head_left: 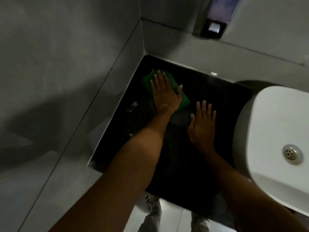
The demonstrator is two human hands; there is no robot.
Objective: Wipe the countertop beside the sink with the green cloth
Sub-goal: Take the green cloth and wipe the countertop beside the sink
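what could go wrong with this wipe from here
The left hand presses flat on the green cloth near the back corner, so pale wet patches along the wall edge of the black countertop may get missed. The cloth looks folded small, so it could just spread water around. The right hand rests flat on the dark, possibly wet surface and might slip toward the white sink.

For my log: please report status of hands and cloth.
Left hand flat on cloth, far corner. Right hand flat on counter, empty. Nothing in the way.
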